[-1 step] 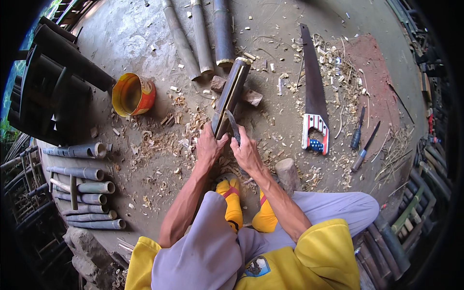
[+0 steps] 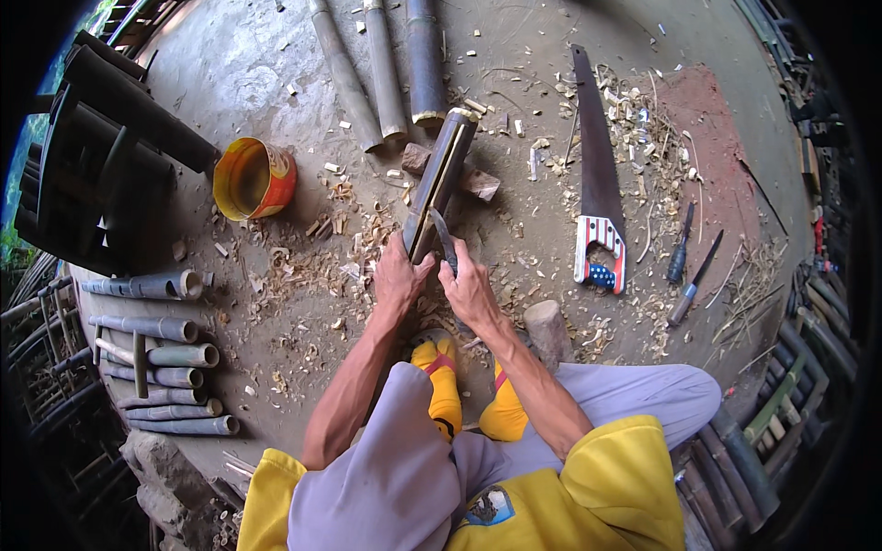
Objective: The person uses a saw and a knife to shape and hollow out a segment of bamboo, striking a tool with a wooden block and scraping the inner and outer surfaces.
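Observation:
A dark bamboo pole (image 2: pixel 445 174) with a lengthwise slot lies tilted away from me, its far part propped on a wooden block (image 2: pixel 479 182). My left hand (image 2: pixel 399 277) is closed around its near end. In my right hand (image 2: pixel 469 286) is a knife (image 2: pixel 442 235), its dark blade against the slot's right edge. The fingers wrap the knife's handle, so most of it is hidden. Pale shavings (image 2: pixel 294 262) lie scattered around the work. My feet in yellow socks rest just below the pole's near end.
A handsaw (image 2: pixel 599 165) lies at right, beside a chisel-like tool (image 2: pixel 680 244) and another knife (image 2: pixel 695 278). A red-yellow tin (image 2: pixel 254 180) stands at left. Cut bamboo pieces (image 2: pixel 170 331) line the left side; three poles (image 2: pixel 386 73) lie at the far end. A wooden stump (image 2: pixel 548 331) stands by my right forearm.

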`<state>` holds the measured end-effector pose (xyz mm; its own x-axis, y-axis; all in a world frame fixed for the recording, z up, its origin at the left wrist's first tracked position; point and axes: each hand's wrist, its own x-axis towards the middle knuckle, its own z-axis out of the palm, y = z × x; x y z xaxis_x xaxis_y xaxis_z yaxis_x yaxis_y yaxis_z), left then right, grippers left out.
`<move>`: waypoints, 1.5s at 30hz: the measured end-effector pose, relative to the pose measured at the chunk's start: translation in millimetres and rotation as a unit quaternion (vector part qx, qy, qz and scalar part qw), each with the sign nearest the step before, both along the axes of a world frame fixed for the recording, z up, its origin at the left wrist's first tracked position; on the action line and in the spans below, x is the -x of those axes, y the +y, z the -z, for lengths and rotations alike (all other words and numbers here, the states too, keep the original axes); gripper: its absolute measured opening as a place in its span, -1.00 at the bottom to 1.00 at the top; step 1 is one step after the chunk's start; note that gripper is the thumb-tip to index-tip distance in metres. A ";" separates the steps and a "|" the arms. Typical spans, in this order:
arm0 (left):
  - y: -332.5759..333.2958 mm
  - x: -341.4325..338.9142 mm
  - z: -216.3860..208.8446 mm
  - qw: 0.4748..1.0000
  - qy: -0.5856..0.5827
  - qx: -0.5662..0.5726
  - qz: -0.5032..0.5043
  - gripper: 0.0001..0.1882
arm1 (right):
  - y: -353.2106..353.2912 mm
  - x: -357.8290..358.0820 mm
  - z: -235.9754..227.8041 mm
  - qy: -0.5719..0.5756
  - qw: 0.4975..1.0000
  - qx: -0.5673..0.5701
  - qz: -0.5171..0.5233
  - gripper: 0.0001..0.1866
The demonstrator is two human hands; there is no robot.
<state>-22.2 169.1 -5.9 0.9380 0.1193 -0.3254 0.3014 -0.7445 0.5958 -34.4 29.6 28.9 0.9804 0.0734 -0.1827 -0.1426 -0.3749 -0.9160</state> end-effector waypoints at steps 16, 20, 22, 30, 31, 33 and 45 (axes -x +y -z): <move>5.0 8.4 6.5 0.998 -0.068 -0.008 -0.018 -0.41 | 34.3 -28.2 -10.0 0.106 0.980 -0.122 0.120 -0.79; -3.7 1.2 6.8 0.998 -0.044 -0.026 0.022 -0.38 | 10.2 -74.6 -3.7 0.043 0.987 -0.060 0.139 -0.80; 1.9 0.6 -1.9 1.000 -0.025 -0.010 -0.011 -0.39 | 20.0 -51.9 5.3 0.017 0.994 -0.018 0.106 -0.75; -0.6 3.7 -4.3 0.999 -0.034 0.016 -0.011 -0.54 | 35.9 -16.9 9.1 0.068 0.991 -0.027 0.109 -0.70; -3.1 0.9 -5.3 0.999 -0.039 0.022 -0.010 -0.54 | 31.9 -28.9 6.9 0.078 0.990 -0.034 0.112 -0.70; -4.5 2.0 -1.8 0.999 -0.027 0.015 -0.020 -0.53 | 30.1 -34.2 1.2 0.097 0.987 -0.057 0.115 -0.70; -8.8 0.5 4.9 1.000 -0.018 -0.020 0.006 -0.37 | 10.0 -55.6 12.7 0.043 0.990 -0.043 0.124 -0.75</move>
